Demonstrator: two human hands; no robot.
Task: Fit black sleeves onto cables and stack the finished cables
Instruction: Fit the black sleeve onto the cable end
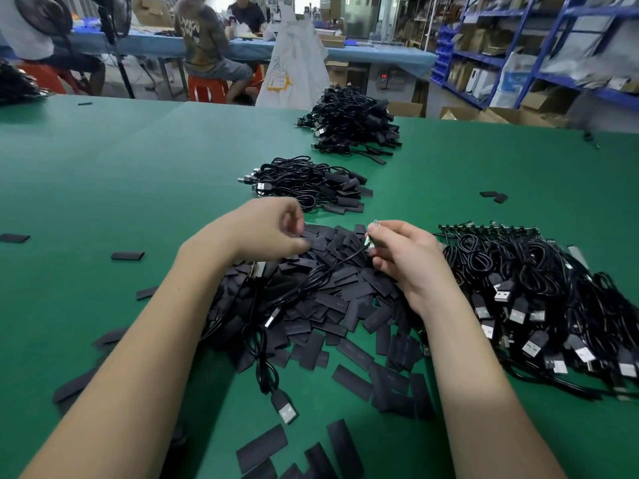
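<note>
A heap of flat black sleeves (pixel 332 299) lies on the green table in front of me. My right hand (pixel 404 257) pinches the small green circuit-board end of a black cable (pixel 311 281) above the heap; the cable trails down-left to a USB plug. My left hand (pixel 266 229) hovers over the heap's far-left part with fingers curled; whether it holds a sleeve I cannot tell. Unsleeved cables (pixel 539 299) are piled at the right. Two stacks of sleeved cables sit beyond: a near stack (pixel 307 184) and a far stack (pixel 349 122).
Loose sleeves are scattered over the green mat (pixel 103 174), at the left, front and far right. A second cable (pixel 266 371) lies near the front. Beyond the table's far edge are seated people, a white bag (pixel 294 57) and blue shelving (pixel 518 50).
</note>
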